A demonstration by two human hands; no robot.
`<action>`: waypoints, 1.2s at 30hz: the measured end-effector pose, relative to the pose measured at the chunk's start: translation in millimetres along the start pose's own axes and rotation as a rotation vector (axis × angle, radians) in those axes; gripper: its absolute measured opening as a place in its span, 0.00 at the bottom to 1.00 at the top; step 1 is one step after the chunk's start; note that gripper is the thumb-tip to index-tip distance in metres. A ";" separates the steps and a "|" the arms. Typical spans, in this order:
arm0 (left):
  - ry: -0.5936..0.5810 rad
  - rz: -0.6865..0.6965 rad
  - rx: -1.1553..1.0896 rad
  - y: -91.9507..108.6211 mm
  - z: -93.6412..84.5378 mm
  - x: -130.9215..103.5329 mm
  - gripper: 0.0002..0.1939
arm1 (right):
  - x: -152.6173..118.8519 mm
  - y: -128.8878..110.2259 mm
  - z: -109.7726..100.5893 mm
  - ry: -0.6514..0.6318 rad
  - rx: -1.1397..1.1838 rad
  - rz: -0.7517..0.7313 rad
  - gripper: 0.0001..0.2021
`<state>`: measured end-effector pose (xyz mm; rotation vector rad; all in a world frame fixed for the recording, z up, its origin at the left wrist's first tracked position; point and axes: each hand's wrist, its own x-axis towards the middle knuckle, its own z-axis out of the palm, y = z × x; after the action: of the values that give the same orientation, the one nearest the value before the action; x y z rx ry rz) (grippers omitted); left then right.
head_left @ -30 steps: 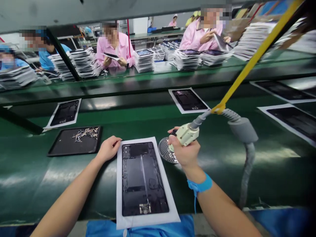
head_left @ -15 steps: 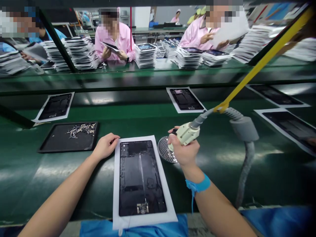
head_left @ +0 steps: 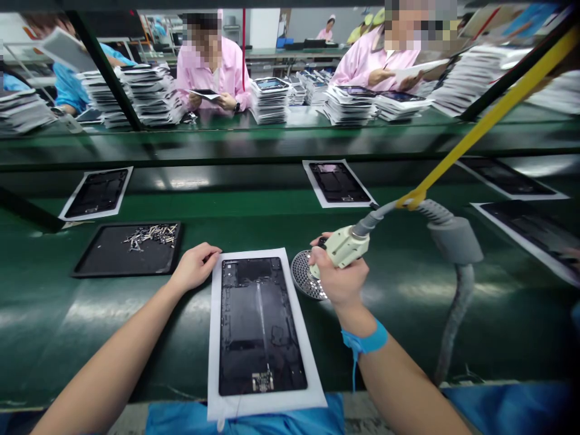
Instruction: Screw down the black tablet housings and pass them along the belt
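Observation:
An open-backed black tablet housing [head_left: 247, 326] lies on a white sheet [head_left: 312, 393] at the bench's front edge. Pinched at that sheet's top left corner is my left hand [head_left: 197, 266], its fingers closed. My right hand [head_left: 342, 281] wraps round a cream electric screwdriver [head_left: 344, 244], a blue strap on its wrist. The screwdriver's front end is over a round metal plate full of holes [head_left: 301, 275], right of the sheet; the hand hides its bit. Left of my left hand sits a black tray [head_left: 122, 257] with a heap of small metal parts [head_left: 156, 234].
A yellow strap [head_left: 489, 121] holds up the screwdriver's grey cable [head_left: 460, 241]. More housings on sheets lie on the green bench [head_left: 217, 211], one at the back centre [head_left: 339, 181]. Across a raised shelf, people handle tablets among tall stacks [head_left: 269, 103].
My hands, the screwdriver and the tablet housing stay nearly in place. The hanging cable has swung slightly right. Across the shelf, a person in pink has lowered a white sheet.

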<state>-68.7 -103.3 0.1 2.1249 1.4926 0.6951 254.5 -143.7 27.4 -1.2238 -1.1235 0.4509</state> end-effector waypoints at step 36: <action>0.019 -0.086 -0.019 13.0 15.8 6.6 0.13 | -38.9 -19.2 159.8 -0.377 0.428 0.054 0.15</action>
<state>-47.4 -102.3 -3.1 2.0322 1.5721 0.6976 95.1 -100.2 16.5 -0.8110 -1.2302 0.9409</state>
